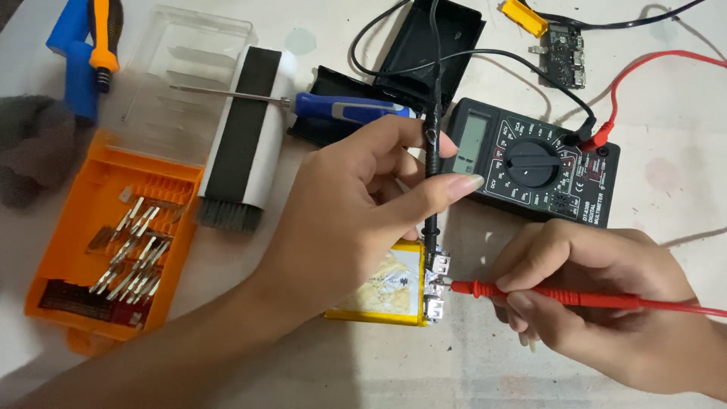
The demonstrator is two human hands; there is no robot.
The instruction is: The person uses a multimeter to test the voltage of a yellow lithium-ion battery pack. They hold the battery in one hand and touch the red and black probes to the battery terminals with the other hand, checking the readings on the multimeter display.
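Right hand (606,303) pinching red probe (545,294), left hand (356,204) gripping black probe (432,174)

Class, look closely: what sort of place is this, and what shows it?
Probably a hobby electronics repair bench: a black multimeter, an orange case of screwdriver bits, and a bare circuit board lie on the white table.

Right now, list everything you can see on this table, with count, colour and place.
black probe: 1, black, upright over pack
red probe: 1, red, lying right of pack
battery pack: 1, yellow, centre
multimeter: 1, black, upper right
bit case: 1, orange, left
brush: 1, white and black, beside case
screwdriver: 1, blue, top centre
black shell: 1, top centre
circuit board: 1, dark, top right
left hand: grip on black probe
right hand: grip on red probe
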